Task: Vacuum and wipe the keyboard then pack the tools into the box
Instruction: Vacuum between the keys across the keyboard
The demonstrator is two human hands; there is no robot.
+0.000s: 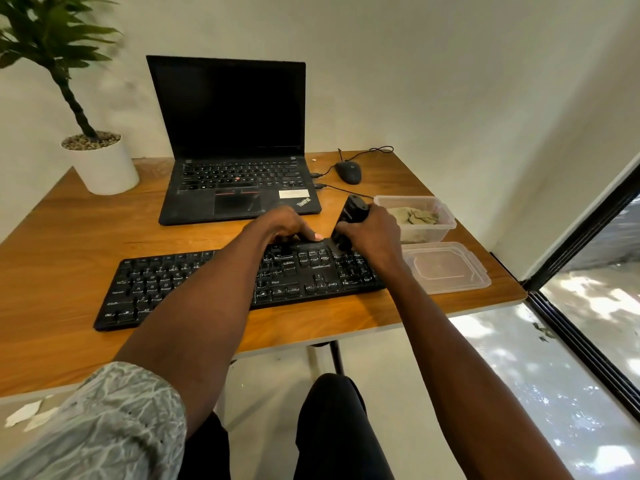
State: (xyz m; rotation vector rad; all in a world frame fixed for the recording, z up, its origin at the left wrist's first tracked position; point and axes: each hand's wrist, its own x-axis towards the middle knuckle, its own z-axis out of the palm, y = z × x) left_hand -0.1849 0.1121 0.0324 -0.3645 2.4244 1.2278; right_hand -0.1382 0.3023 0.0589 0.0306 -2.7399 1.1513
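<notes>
- The flat black full-size keyboard lies slantwise on the brown wooden surface, in front of the person, its right end near the containers.
- The right hand is wrapped round a small black handheld vacuum, held tilted, with its lower end down on the keys at the keyboard's upper right corner.
- The left hand rests on the keyboard's far edge, just beside the vacuum; its fingers curl down over that edge and a thumb tip shows on top. Whether it truly grips the edge or only presses on it, I cannot tell.
- A clear rectangular plastic box stands on the surface right of the vacuum, touching or nearly touching the right hand. Inside it lies a crumpled olive-green cloth.
- A clear plastic lid lies flat on the surface in front of that box, just beside the keyboard's right end, with nothing on it.
- Behind the keyboard an open black laptop with a dark screen stands, and to its right a black corded mouse.
- A white round pot with a green plant sits at the far left corner.
</notes>
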